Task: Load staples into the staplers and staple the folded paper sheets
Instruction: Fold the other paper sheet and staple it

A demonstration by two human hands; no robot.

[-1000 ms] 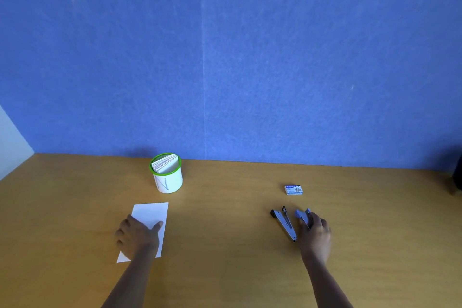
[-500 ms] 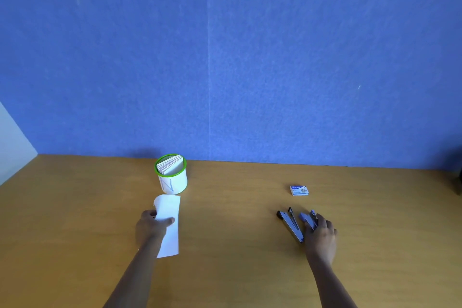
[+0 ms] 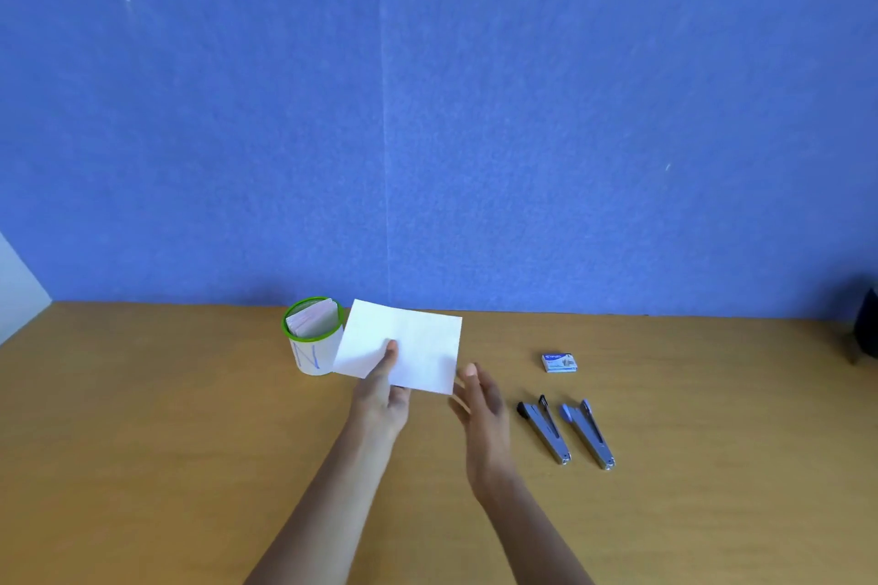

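the left hand (image 3: 380, 399) has lifted the paper sheet (image 3: 404, 344) pinched in its fingers, the right hand (image 3: 480, 404), fingers apart, left the 2 staplers (image 3: 565, 432), so folding comes first.

Single head cam, wide-angle, worn on person, looking fwd and slightly down across wooden table (image 3: 142, 466) toward blue wall (image 3: 427, 109), which fills upper half of frame. Table's far edge runs roughly level across view, so facing wall about square-on. Forearms entering from bottom edge, left hand (image 3: 380, 399) and right hand (image 3: 482, 413) near centre, close to lens. White panel (image 3: 19, 280) at far left edge. Dark object (image 3: 867, 328) cut off at right edge. No second view, so no overlap.
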